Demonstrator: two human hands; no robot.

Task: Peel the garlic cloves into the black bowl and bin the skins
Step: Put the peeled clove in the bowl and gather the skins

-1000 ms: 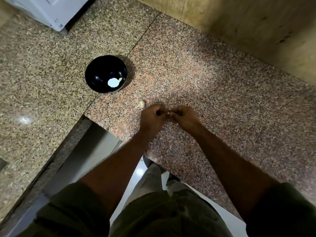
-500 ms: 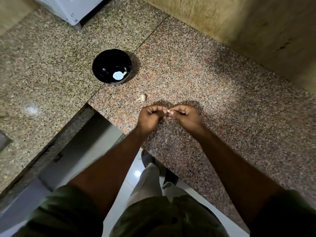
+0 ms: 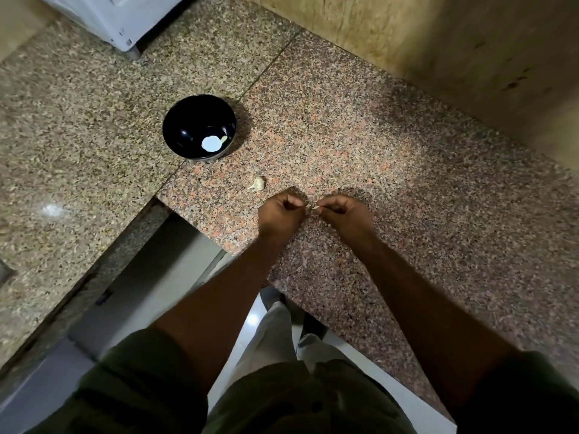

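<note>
Head view: both hands work over the speckled granite bench (image 3: 391, 145), close to its front edge. The left hand (image 3: 280, 214) and the right hand (image 3: 343, 216) sit knuckles up with fingers curled, their fingertips meeting at a small pale garlic clove (image 3: 314, 209) pinched between them. Each grip is clamped on that clove, left from one side, right from the other; little of the clove shows past the fingers.

1 unpeeled garlic clove (image 3: 258, 184) lies on the bench just beyond the left hand, apart from it, its pointed tip toward the left. Further back and left stands the black bowl (image 3: 188, 120), upright on the seam between 2 slabs. Inside it, near the right wall, lies 1 small yellowish peeled clove (image 3: 224, 139) beside a bright round reflection.

A white appliance (image 3: 119, 17) stands at the far-left corner.
</note>
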